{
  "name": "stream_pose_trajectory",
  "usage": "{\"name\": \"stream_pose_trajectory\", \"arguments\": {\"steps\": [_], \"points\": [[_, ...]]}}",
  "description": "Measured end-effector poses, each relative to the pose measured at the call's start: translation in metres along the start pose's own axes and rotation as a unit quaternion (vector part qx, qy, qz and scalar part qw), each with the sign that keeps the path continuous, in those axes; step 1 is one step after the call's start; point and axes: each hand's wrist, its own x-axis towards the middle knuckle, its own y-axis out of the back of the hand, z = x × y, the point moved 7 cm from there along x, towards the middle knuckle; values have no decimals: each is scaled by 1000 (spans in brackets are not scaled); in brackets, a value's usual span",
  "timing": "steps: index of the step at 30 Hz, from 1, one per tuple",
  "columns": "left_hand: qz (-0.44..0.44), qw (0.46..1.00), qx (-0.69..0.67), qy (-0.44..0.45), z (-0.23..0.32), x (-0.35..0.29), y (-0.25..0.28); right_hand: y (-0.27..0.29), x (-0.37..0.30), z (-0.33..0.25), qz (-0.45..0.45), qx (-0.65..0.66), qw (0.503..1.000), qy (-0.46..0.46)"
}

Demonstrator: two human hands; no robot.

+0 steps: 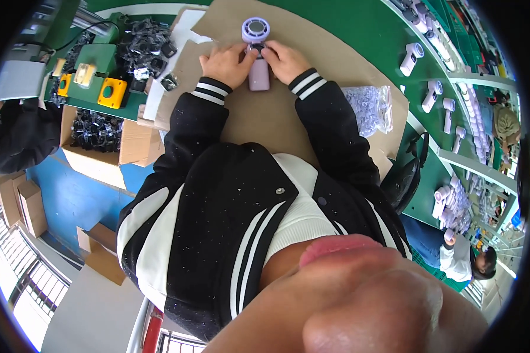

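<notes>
Grip of the left hand and right hand pinches a lilac handheld fan at its neck, on brown cardboard over the bench; head and handle look already joined, while work at the dark neck piece seems unfinished; thumbs partly hide that piece; I can't tell whether it's seated.

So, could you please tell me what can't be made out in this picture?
All in the head view:
Lilac fan: middle partly hidden by left hand and right hand.
Lilac pieces: too small to tell apart.
Black parts in the cardboard box: lower ones covered by upper ones.
</notes>
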Motion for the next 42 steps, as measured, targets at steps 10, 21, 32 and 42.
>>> {"name": "stream_pose_trajectory", "arguments": {"steps": [10, 21, 32, 42], "points": [[-6, 929, -370, -2, -11, -24, 15, -11, -10, -29, -13, 244, 966, 89], [48, 894, -444, -32, -4, -38, 25, -11, -17, -44, 0, 277, 946, 167], [119, 922, -366, -41, -3, -60, 42, -15, -23, -51, -47, 326, 929, 170], [217, 911, -344, -70, 13, -87, 80, -11, -43, -87, -24, 463, 866, 188]]}}
